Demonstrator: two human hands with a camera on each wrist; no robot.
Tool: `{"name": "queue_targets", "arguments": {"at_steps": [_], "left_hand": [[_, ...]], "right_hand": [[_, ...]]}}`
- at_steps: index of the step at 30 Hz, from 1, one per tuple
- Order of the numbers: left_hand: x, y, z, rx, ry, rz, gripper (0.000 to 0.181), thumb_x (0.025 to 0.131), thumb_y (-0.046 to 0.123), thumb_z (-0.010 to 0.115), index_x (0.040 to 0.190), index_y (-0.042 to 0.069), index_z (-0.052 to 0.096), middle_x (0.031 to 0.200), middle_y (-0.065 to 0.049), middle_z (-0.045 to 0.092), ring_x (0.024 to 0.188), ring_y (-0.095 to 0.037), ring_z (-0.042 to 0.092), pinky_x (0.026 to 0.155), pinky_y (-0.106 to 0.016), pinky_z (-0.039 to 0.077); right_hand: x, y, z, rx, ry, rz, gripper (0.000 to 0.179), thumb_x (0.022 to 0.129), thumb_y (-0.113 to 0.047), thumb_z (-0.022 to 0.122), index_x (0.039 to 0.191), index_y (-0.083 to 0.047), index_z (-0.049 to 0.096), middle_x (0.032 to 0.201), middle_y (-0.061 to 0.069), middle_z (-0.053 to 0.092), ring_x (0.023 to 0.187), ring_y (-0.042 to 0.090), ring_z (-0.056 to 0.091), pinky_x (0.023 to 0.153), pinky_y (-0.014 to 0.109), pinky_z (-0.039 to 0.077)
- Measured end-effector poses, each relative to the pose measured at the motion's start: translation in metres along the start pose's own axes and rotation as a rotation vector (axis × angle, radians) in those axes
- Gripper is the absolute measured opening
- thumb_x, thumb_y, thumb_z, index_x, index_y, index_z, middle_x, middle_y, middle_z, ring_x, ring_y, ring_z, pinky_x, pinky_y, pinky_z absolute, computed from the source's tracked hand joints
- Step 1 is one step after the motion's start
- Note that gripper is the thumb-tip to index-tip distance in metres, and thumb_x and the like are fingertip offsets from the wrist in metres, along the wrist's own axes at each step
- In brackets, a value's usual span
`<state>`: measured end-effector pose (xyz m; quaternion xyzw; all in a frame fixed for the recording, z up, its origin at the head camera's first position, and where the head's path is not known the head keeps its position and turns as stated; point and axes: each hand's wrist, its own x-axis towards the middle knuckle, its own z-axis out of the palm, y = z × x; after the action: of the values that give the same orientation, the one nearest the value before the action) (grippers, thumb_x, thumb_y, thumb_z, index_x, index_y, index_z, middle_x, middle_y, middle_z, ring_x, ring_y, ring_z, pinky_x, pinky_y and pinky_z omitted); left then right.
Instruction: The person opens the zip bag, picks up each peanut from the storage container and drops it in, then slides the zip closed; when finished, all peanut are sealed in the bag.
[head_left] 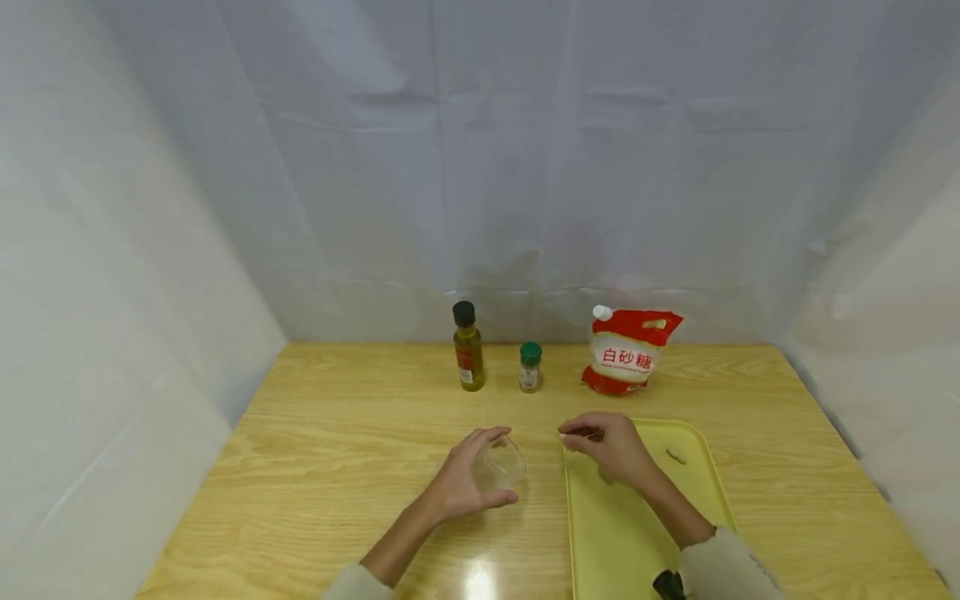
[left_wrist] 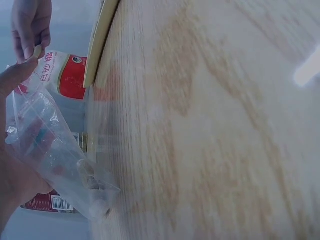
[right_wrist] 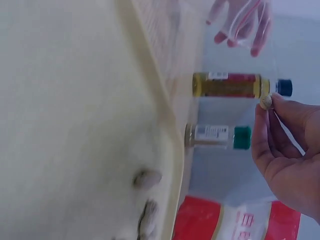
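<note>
Left of the tray, my left hand (head_left: 463, 483) holds a clear zip bag (head_left: 501, 467), thumb and fingers spread around its mouth. In the left wrist view, a few peanuts (left_wrist: 87, 172) lie low inside the bag (left_wrist: 50, 135). My right hand (head_left: 615, 450) is over the tray's far left corner and pinches an unshelled peanut (right_wrist: 266, 102) between thumb and fingertip, near the bag's mouth. More peanuts (right_wrist: 147, 178) lie on the yellow tray (head_left: 615, 533) near its far edge, below the right hand.
Along the back of the wooden table (head_left: 337, 442) stand an oil bottle (head_left: 468, 354) with a black cap, a small green-capped spice jar (head_left: 530, 371) and a red-and-white sugar bag (head_left: 626, 354). White sheeting (head_left: 487, 167) encloses the back and sides.
</note>
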<state>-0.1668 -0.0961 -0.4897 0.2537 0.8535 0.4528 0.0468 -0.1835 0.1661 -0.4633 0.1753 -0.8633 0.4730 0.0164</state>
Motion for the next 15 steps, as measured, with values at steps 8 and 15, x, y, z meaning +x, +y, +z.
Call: {"name": "queue_targets", "arguments": {"at_steps": [8, 15], "left_hand": [[0.001, -0.002, 0.001, -0.004, -0.001, 0.015, 0.083, 0.072, 0.03, 0.082, 0.141, 0.014, 0.04, 0.128, -0.008, 0.054, 0.122, -0.034, 0.048, 0.1, -0.061, 0.039], [0.002, -0.003, 0.001, -0.01, -0.012, 0.021, 0.082, 0.073, 0.029, 0.081, 0.141, 0.01, 0.04, 0.129, -0.009, 0.053, 0.122, -0.033, 0.049, 0.101, -0.059, 0.039]], "right_hand": [[0.01, -0.022, 0.024, 0.058, -0.06, -0.018, 0.015, 0.087, -0.017, 0.068, 0.099, -0.009, 0.073, 0.098, 0.007, 0.072, 0.081, 0.008, 0.064, 0.069, 0.019, 0.054], [0.014, -0.031, 0.04, 0.117, -0.073, -0.045, 0.014, 0.086, -0.014, 0.069, 0.098, -0.007, 0.073, 0.095, 0.009, 0.072, 0.077, 0.006, 0.064, 0.067, 0.019, 0.054]]}}
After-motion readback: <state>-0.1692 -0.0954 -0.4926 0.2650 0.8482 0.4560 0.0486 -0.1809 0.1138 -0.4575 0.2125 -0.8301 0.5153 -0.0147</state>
